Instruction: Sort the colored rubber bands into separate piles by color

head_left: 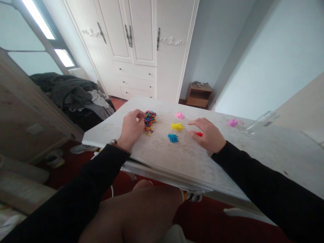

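Observation:
My left hand (132, 129) rests at the left edge of a mixed pile of small coloured elastic bands (150, 119). Its fingers are curved, with a small gap showing between thumb and forefinger, and I see nothing held there. Over a small red pile (199, 134) is my right hand (208, 135), thumb and fingers apart; it partly hides that pile. Between the two hands lie separate heaps sorted by colour: pink bands (180, 115), yellow bands (177, 127) and blue bands (173, 137).
On the right of the white table (162, 158) are a pink-purple item with a loop (234, 122) and a clear container lying on its side (262, 122). A white wardrobe (141, 50) and a small wooden cabinet (199, 95) stand beyond. Clothes (73, 92) are heaped at left.

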